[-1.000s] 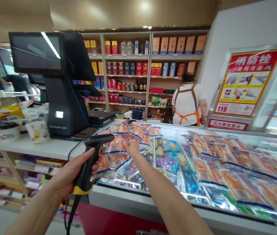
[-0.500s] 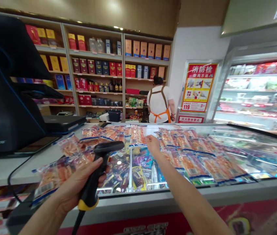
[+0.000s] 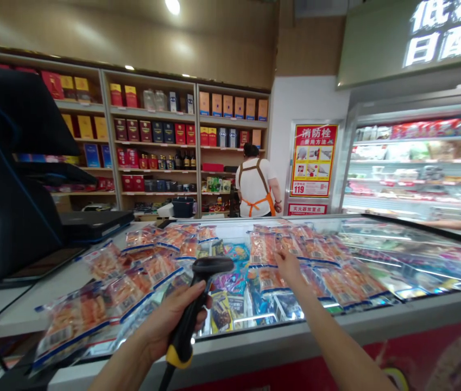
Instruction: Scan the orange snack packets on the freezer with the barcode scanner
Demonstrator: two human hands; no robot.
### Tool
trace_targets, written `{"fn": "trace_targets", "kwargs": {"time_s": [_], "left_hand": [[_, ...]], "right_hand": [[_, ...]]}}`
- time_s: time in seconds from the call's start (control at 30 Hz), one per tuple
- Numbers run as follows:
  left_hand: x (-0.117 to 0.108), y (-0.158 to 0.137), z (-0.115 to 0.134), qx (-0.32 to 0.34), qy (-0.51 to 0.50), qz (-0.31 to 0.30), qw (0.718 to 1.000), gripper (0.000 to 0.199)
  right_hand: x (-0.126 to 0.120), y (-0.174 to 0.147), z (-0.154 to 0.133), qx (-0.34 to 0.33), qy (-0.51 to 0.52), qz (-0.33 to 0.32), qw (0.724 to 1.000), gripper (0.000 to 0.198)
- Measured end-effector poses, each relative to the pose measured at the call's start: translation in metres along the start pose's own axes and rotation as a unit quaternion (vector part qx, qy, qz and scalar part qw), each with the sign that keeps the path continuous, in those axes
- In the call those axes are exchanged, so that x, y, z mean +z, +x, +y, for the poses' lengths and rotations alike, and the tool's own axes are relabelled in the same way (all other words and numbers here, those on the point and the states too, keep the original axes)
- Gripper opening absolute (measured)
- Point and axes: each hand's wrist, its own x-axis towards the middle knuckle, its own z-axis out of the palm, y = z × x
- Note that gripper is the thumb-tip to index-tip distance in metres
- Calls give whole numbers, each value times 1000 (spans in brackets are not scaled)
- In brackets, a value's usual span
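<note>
My left hand [image 3: 181, 312] is closed round a black and yellow barcode scanner [image 3: 191, 309], its head pointing right and its cable trailing down. My right hand [image 3: 289, 266] pinches the right edge of a clear, blue-edged snack packet [image 3: 261, 247] with orange-pink pieces inside and a barcode label. The held packet is over the right-hand group of similar packets [image 3: 342, 282] on the glass freezer top. Another group of these packets [image 3: 130, 293] lies to the left of the scanner, spreading onto the white counter.
A black checkout terminal [image 3: 10, 179] stands at the left with a cable on the counter. Coloured packages [image 3: 230, 309] show through the freezer's glass. Behind, a person in an apron [image 3: 254, 187] faces the shelves [image 3: 152, 141]. Another person's arm [image 3: 454, 224] is at the far right.
My right hand has carried the packet rightward, from between the two groups to over the right one. The scanner in my left hand has shifted right, and the view has tilted up.
</note>
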Motion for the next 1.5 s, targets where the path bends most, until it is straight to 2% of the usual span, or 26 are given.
{"fn": "trace_targets", "kwargs": {"time_s": [0.27, 0.43, 0.6, 0.8, 1.0, 1.1, 1.27, 1.43, 1.5], "left_hand": [[14, -24, -3, -14, 19, -60, 998, 23], [10, -20, -4, 2, 29, -41, 999, 23], [8, -18, -7, -2, 25, -59, 998, 23], [25, -26, -9, -6, 39, -81, 996, 23], [23, -28, -5, -13, 49, -73, 996, 25], [20, -32, -3, -26, 45, -85, 995, 25], [25, -38, -5, -9, 48, -77, 996, 24], [23, -30, -6, 12, 57, -31, 998, 27], [19, -27, -7, 6, 54, -32, 998, 28]], "right_hand": [[14, -2, -4, 8, -1, 29, 1000, 29], [0, -10, 4, -11, -7, 14, 1000, 28], [-17, -21, 10, -7, -36, -5, 999, 24], [-12, -26, 14, -11, -39, -3, 999, 24], [-5, -23, 18, 7, -39, 5, 999, 25], [-3, -21, 11, 14, -40, 8, 999, 26], [-1, -19, -2, -8, -37, 11, 999, 26], [-13, -21, 4, -9, -55, 1, 998, 26], [-20, -24, 13, -8, -64, -10, 998, 25]]}}
